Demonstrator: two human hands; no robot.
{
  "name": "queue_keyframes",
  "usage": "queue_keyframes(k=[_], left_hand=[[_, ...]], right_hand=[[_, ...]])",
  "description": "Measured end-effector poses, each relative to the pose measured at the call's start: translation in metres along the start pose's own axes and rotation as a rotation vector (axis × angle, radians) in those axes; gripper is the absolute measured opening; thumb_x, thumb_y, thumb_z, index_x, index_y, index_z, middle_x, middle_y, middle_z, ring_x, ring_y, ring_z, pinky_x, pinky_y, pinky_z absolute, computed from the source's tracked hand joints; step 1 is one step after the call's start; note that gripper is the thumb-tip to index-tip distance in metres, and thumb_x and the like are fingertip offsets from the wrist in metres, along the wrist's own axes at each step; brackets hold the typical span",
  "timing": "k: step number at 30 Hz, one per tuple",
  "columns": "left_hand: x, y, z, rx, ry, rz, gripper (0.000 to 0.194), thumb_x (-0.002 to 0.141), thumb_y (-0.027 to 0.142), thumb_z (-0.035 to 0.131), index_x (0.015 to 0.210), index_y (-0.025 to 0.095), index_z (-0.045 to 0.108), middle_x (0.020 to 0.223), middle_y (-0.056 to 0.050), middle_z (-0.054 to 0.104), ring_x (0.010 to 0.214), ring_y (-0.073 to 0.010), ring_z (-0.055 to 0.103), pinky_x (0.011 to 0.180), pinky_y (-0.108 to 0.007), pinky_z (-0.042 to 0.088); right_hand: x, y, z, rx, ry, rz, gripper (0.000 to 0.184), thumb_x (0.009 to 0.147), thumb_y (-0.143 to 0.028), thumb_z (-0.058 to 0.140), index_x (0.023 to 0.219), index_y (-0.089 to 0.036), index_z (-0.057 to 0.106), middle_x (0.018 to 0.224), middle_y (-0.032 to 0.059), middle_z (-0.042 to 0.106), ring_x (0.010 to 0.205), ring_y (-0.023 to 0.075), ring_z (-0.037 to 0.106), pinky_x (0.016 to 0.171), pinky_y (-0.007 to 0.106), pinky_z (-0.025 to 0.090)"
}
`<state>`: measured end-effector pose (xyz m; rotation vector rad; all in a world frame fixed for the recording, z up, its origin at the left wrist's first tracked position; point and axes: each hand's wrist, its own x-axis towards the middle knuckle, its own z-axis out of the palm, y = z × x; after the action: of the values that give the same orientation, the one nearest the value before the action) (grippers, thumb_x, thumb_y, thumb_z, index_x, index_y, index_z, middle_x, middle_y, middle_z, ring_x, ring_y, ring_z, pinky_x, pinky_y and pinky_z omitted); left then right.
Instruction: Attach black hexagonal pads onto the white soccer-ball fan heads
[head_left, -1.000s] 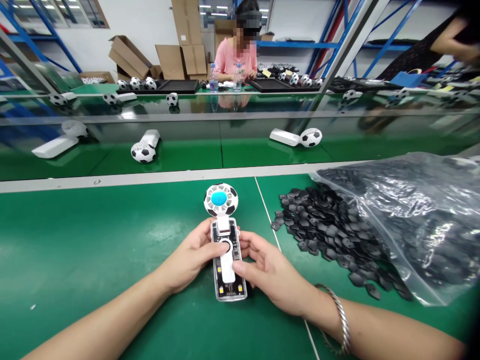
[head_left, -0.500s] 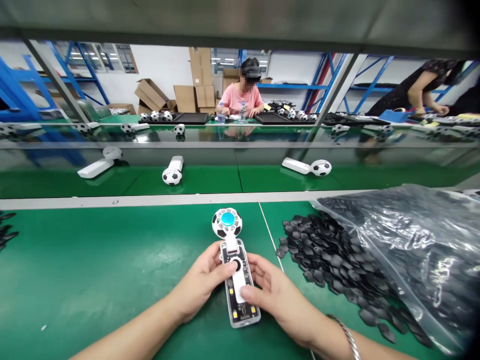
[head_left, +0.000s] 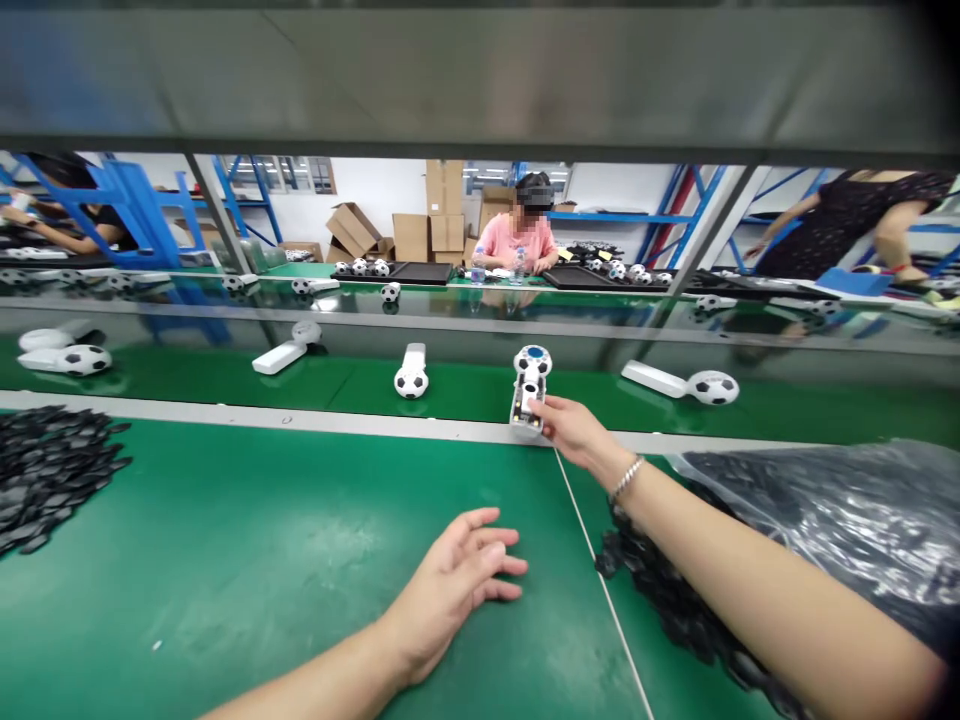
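Note:
Out over the near edge of the green belt, my right hand (head_left: 574, 428) grips a handheld device with a soccer-ball head (head_left: 532, 385) by the lower right side of its body. Its clear-cased body shows a dark circuit board and a white central strip, and a blue disc sits in the ball end. My left hand (head_left: 457, 585) hovers over or rests on the green tabletop (head_left: 285, 540), fingers apart and holding nothing; contact is hard to tell.
White soccer-ball devices lie on the belt, one (head_left: 412, 372) left of my hand and another (head_left: 679, 384) to the right. Small black parts heap up at the left (head_left: 52, 475) and under my right forearm, beside a clear plastic bag (head_left: 840, 520). A co-worker (head_left: 517, 235) sits opposite.
My right hand has carried the device forward from the tabletop to the belt. My left hand has let go of it and opened. The view has turned slightly left and up.

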<state>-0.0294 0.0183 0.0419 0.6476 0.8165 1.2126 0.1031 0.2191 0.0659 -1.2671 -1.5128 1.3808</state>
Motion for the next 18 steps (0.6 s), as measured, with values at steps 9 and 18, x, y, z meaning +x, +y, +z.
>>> queue_keyframes(k=[9, 18], left_hand=[[0.004, -0.004, -0.003, -0.042, -0.044, -0.003, 0.048, 0.071, 0.032, 0.07, 0.11, 0.017, 0.048, 0.105, -0.011, 0.051, 0.085, -0.0188, 0.058, 0.076, -0.037, 0.045], [0.017, -0.016, -0.008, -0.08, -0.053, 0.02, 0.059, 0.056, 0.037, 0.08, 0.102, 0.015, 0.051, 0.097, -0.009, 0.054, 0.073, -0.0172, 0.062, 0.066, -0.036, 0.046]], right_hand=[[0.071, 0.009, -0.028, -0.54, 0.189, 0.013, 0.016, 0.073, -0.026, 0.06, 0.075, -0.012, 0.066, 0.069, 0.0102, 0.065, 0.068, 0.0212, 0.058, 0.062, 0.029, 0.039], [-0.037, 0.039, -0.074, -0.781, -0.058, -0.291, 0.04, 0.076, -0.044, 0.054, 0.111, -0.025, 0.058, 0.119, 0.0119, 0.056, 0.108, 0.0262, 0.053, 0.082, 0.034, 0.045]])
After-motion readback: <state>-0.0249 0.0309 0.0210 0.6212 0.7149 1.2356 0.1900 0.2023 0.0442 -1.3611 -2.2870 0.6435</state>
